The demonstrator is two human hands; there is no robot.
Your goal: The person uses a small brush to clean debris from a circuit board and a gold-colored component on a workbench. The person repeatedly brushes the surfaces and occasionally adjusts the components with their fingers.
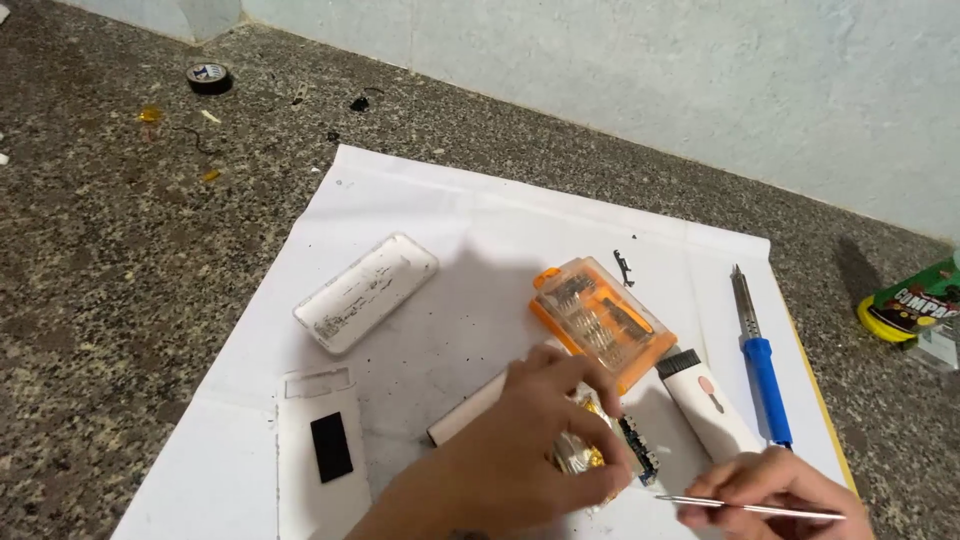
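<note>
The right hand [775,490] pinches thin metal tweezers [750,507], tips aimed left at a small circuit board [637,452]. The left hand [530,450] is closed on the silvery, gold-taped pack [580,455] that the board sits on, pressing it down on the white paper [450,230]. It looks best to hold the pack still and bring the tips in slowly, touching only one small spot. A bit farther lie a white brush tool [705,400], a blue soldering iron [760,355], an orange bit case [600,320] and an empty white shell [365,292].
</note>
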